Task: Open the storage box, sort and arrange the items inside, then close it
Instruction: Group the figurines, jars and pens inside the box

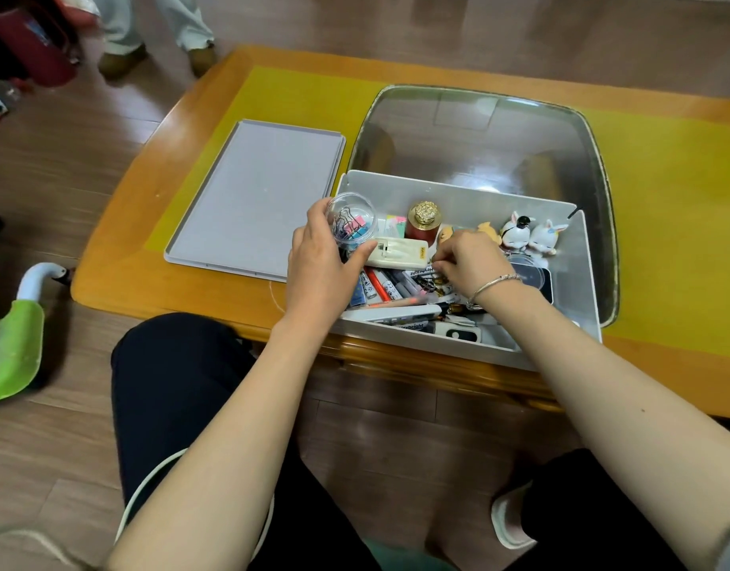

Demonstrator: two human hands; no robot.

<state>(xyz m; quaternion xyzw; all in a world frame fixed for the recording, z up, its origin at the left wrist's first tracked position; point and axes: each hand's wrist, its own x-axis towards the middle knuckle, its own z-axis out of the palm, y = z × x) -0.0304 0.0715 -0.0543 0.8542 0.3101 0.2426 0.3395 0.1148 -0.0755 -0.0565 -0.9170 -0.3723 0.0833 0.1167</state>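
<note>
Head view: my left hand [318, 261] curls around a clear jar [351, 220] of binder clips at the box's [458, 191] left end. My right hand [470, 261], fingers bent down, pinches among pens [388, 286] inside. Grey box sits open on the table [120, 257], lid [256, 195] lying flat beside it

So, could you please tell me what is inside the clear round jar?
The clear round jar, gripped by the left hand, holds binder clips: black, pink, blue. Its lower part is hidden.

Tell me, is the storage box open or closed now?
Open: the lid lies flat on the table beside the storage box, whose contents show.
</note>
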